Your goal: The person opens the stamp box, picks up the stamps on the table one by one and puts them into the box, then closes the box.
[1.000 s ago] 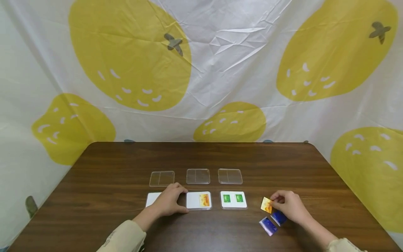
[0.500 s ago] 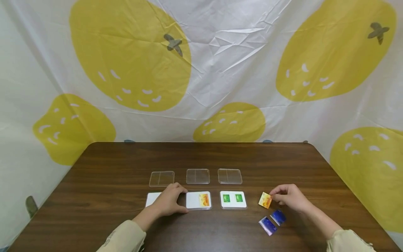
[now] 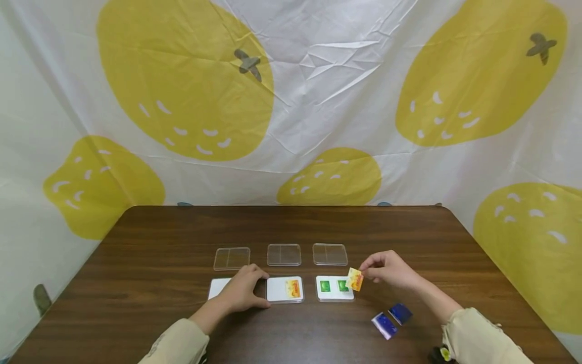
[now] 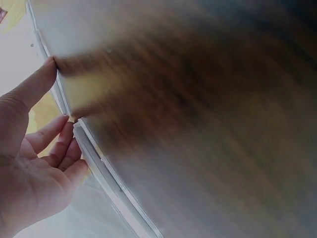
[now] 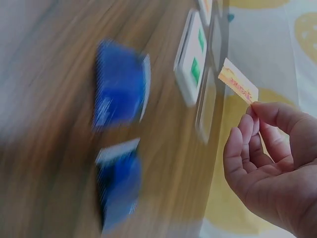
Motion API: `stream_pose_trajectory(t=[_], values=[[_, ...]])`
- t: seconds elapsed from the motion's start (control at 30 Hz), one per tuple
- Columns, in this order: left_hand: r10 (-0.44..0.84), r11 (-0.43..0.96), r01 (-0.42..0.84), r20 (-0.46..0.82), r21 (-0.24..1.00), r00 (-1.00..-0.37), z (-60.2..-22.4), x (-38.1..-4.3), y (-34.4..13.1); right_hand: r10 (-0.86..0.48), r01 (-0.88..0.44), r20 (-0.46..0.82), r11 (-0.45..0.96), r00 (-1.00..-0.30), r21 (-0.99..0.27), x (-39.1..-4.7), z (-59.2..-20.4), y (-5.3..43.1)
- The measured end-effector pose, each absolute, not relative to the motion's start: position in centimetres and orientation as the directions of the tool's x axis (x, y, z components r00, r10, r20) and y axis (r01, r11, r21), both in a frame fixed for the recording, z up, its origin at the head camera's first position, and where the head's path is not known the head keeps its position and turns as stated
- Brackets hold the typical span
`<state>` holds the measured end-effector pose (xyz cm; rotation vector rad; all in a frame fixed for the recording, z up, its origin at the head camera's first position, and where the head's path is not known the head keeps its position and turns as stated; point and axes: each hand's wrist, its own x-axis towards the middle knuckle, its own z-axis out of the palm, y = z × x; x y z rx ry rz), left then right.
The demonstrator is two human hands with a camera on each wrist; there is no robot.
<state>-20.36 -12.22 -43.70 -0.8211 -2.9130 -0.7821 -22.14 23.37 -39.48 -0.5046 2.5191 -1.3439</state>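
In the head view my right hand (image 3: 386, 270) pinches a yellow-orange stamp (image 3: 354, 280) by its edge, above the right end of a clear case with two green stamps (image 3: 325, 286). The raised stamp's jagged edge (image 5: 238, 83) shows in the right wrist view. My left hand (image 3: 243, 289) holds the left end of the middle case (image 3: 276, 289) between thumb and forefinger. One orange stamp (image 3: 293, 289) lies on the right half of that case's white insert. A left-hand case (image 3: 219, 286) is partly hidden by my left hand.
Two blue stamps (image 3: 385, 325) lie on the brown table (image 3: 291, 227), nearer me than my right hand. Three transparent lids (image 3: 284, 254) stand in a row behind the cases. A lemon-print cloth (image 3: 318, 172) hangs beyond the table's far edge.
My right hand has lifted the orange stamp from beside the blue ones and carried it left and away from me to the right-hand case. My left hand has stayed at the middle case.
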Motion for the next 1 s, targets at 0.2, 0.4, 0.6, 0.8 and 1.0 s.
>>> stream_pose_trajectory(t=[0.2, 0.4, 0.6, 0.8, 1.0], values=[[0.489, 0.734, 0.496, 0.145, 0.464, -0.860, -43.7, -20.4, -12.2, -0.476, -0.212, -0.043, 0.469, -0.878, -0.857, -22.9, -39.5, 19.4], [0.492, 0.729, 0.496, 0.144, 0.471, -0.859, -43.6, -20.4, -12.1, -0.529, -0.246, -0.030, 0.443, -0.848, -0.862, -23.8, -39.9, 16.1], [0.488, 0.731, 0.492, 0.141, 0.473, -0.861, -43.7, -20.5, -12.2, -0.557, -0.237, -0.032, 0.404, -0.830, -0.884, -24.4, -40.6, 12.9], [0.491, 0.726, 0.495, 0.143, 0.478, -0.859, -43.7, -20.5, -12.3, -0.563, -0.184, -0.077, 0.392, -0.823, -0.902, -24.6, -41.0, 10.6], [0.494, 0.725, 0.500, 0.148, 0.474, -0.857, -43.8, -20.6, -12.3, -0.590, -0.226, -0.066, 0.408, -0.805, -0.885, -25.2, -42.0, 8.9]])
